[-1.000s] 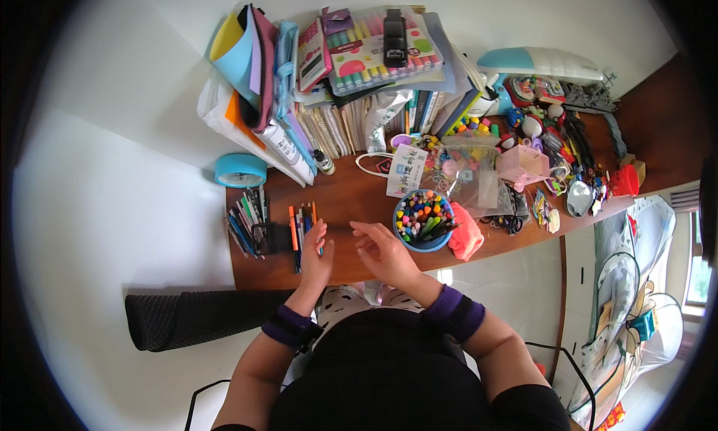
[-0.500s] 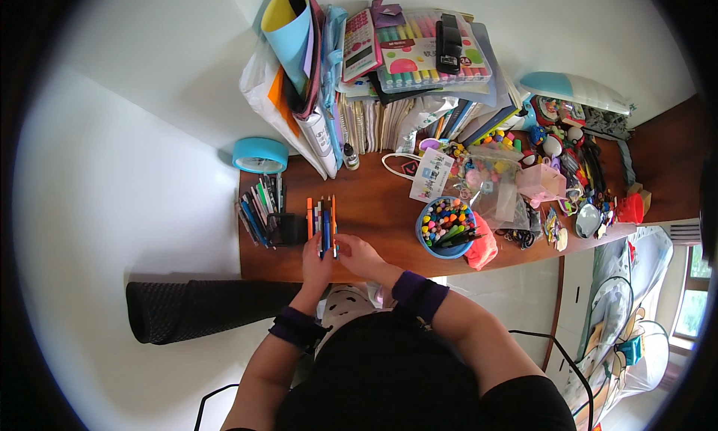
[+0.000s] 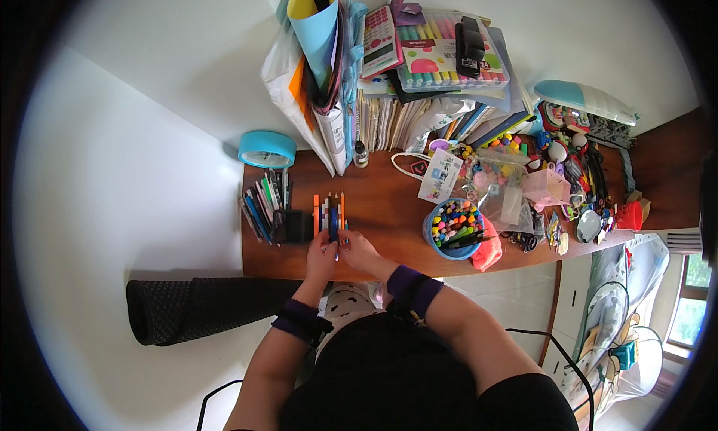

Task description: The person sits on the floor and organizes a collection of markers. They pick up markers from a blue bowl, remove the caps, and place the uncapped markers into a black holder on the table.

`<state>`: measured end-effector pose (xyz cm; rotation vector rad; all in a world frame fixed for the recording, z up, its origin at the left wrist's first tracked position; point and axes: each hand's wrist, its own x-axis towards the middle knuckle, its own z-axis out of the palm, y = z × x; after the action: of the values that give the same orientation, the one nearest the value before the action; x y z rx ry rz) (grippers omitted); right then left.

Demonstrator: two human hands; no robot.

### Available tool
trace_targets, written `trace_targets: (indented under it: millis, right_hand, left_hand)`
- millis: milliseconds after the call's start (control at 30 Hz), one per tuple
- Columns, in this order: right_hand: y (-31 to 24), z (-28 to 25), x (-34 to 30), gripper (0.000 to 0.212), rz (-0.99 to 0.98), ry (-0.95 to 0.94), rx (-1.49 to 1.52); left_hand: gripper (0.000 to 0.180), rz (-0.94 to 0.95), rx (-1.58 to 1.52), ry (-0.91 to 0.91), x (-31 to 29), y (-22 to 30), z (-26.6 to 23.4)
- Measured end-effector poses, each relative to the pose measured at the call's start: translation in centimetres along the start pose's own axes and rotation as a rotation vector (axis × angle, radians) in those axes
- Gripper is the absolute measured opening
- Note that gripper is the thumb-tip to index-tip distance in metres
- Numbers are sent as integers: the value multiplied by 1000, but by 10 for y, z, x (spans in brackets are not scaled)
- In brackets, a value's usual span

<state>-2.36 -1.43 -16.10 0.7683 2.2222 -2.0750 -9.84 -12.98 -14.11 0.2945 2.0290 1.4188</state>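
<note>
1. Wooden desk (image 3: 389, 206): the bearing surface for what follows
2. Row of pens (image 3: 330, 210): laid side by side near the front edge; judged light, stiff, smooth, apt to roll; best pinched mid-barrel
3. Left hand (image 3: 321, 253) and right hand (image 3: 357, 249): fingers curled on the near pen ends

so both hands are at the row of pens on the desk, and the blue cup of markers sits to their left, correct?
Not quite. In the head view both hands, left hand and right hand, are at the row of pens on the desk, but the blue cup of markers sits to their right, not their left.
</note>
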Motion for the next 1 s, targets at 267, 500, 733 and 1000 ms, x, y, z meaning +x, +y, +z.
trace_targets:
  millis: [267,500,733,1000]
  right_hand:
    - [-16,-2,0,36,56,-25,11]
    - [-19,-8,-10,36,47,55,54]
    - [-57,-43,-37,30,-37,195,173]
    - [-105,-99,-91,24,-195,342,224]
  left_hand:
    - [47,-34,-12,-24,8,-6,2]
    - [43,47,121,13,3,-5,8]
    - [37,154,114,-69,-26,62,16]
    - [31,287,-133,-227,-61,132,51]
